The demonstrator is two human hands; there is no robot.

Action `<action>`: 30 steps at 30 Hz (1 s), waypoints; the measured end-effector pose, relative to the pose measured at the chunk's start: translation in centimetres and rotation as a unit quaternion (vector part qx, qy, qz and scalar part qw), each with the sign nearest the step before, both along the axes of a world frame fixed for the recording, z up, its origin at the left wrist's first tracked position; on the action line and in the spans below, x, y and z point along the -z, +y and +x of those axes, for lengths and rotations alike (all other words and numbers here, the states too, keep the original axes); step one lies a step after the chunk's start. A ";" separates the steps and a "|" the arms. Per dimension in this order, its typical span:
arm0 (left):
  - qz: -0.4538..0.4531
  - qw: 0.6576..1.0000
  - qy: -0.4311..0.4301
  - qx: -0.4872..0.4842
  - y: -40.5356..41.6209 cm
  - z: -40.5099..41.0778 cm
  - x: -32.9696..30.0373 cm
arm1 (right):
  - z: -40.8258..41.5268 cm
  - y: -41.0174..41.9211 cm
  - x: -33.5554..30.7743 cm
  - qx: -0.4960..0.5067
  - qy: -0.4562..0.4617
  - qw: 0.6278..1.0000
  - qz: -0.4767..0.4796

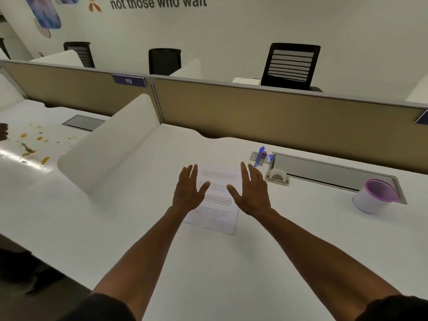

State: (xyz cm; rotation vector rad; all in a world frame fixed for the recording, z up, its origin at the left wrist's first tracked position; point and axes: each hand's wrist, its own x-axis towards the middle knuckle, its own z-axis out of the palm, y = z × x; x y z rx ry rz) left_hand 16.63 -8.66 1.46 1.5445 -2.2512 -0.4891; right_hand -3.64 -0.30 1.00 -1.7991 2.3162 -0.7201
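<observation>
Both the left hand [188, 189] and right hand [251, 191] hover spread above the white printed paper sheet [216, 200], holding nothing; next likely comes lowering to grip its edges.

The sheet of paper [216, 205] lay at the centre of the desk [162, 262], with the left hand [188, 188] over its left edge and the right hand [251, 191] over its right edge. A pen [259, 156] lay to the far right of the sheet, just beside the cable hatch [324, 170]. A cup [368, 201] stood at the hatch's right end. A side divider [111, 154] stood to the left. A partition [278, 117] ran along the far edge, with chairs [290, 66] behind it.
</observation>
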 end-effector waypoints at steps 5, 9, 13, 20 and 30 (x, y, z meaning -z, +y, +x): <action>0.086 0.996 -0.006 -0.032 0.9 1.6 4.3 | 1.9 0.7 3.6 0.003 -0.023 0.998 0.056; 0.129 0.990 -0.046 -0.043 1.2 2.3 6.4 | 3.0 1.1 5.8 0.008 -0.028 0.991 0.127; 0.120 0.990 -0.060 -0.045 1.5 2.5 7.5 | 3.6 1.4 7.5 -0.006 -0.013 0.980 0.198; 0.145 0.984 -0.014 -0.099 1.2 1.8 7.5 | 3.8 1.8 8.8 -0.027 0.074 0.970 0.229; 0.270 0.918 0.147 -0.250 -3.1 1.1 5.8 | 4.0 1.6 8.6 -0.021 0.070 0.968 0.238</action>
